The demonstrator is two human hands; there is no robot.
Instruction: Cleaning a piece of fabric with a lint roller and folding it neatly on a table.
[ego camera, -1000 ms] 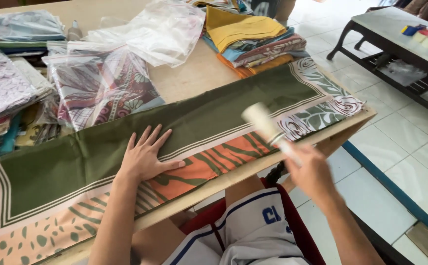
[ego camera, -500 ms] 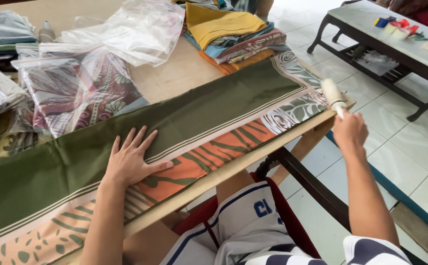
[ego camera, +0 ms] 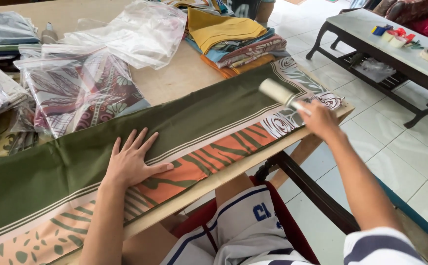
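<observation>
Flat and open, the left hand (ego camera: 133,164) is pressed on the green scarf (ego camera: 140,132) spread along the table (ego camera: 184,73) edge to keep it taut, while a lint roller (ego camera: 278,93) is gripped over its far end by the right hand (ego camera: 319,119).

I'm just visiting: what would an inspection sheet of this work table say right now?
Surface: wooden table, mostly covered.
Job's things: long folded cloth, olive green with orange and patterned border, lying flat along the near edge; lint roller over its right end.
Clutter: bagged fabrics, loose clear bags, stack of folded cloths.
Hands: left hand flat on the cloth, fingers spread; right hand grips the roller's handle.
Cables: nothing seen.
Surroundings: white tiled floor, dark side table with small items, dark chair frame.
</observation>
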